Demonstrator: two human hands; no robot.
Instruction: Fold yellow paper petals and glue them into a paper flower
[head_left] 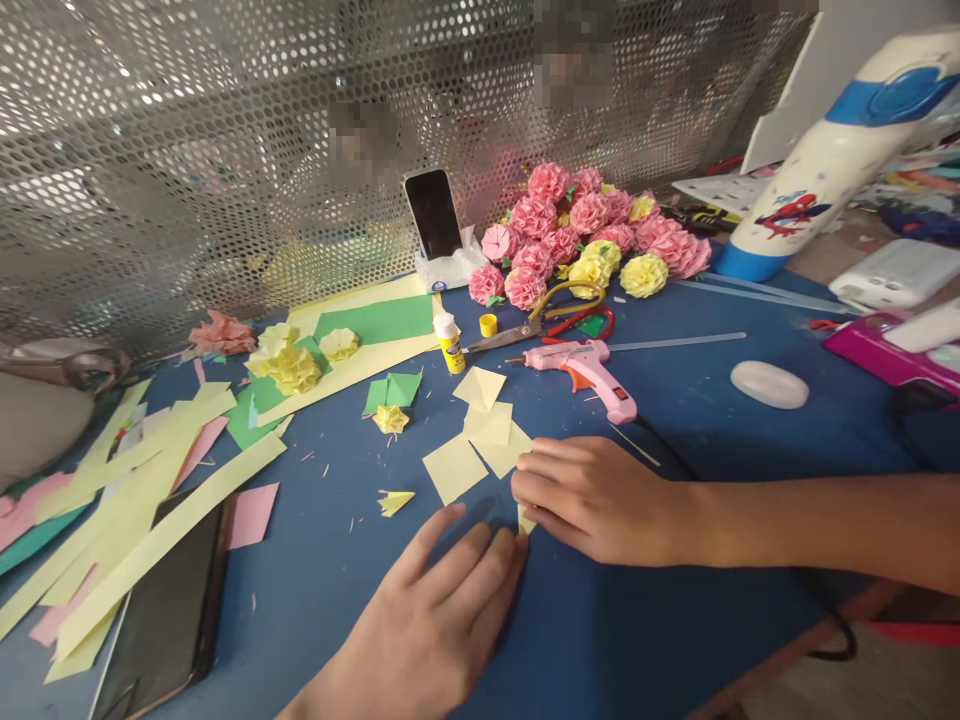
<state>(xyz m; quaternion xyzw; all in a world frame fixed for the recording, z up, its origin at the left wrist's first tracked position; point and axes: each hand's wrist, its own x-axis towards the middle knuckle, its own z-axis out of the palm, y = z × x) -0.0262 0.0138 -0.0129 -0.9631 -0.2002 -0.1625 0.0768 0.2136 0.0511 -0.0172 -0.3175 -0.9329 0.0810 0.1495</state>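
My left hand [454,600] reaches in from the bottom, its outer fingers bent and apart. Its index fingertip touches a small piece of yellow paper [526,520]; the thumb is hidden. From the right, my right hand [592,498] has its fingers closed on the same piece, covering most of it. Just beyond lie several loose pale-yellow paper squares [455,468], partly overlapping. A small folded yellow paper piece [395,502] lies left of them. Further off is a yellow paper flower [391,419] beside green folded paper [393,392].
Beyond the squares lie a pink glue gun [581,365], scissors [517,333] and an uncapped glue stick [450,345]. Paper flowers [562,240] are heaped at the back near a propped phone [434,215]. Paper strips [172,500] cover a dark device [169,610] at left. A bottle [817,170] stands right.
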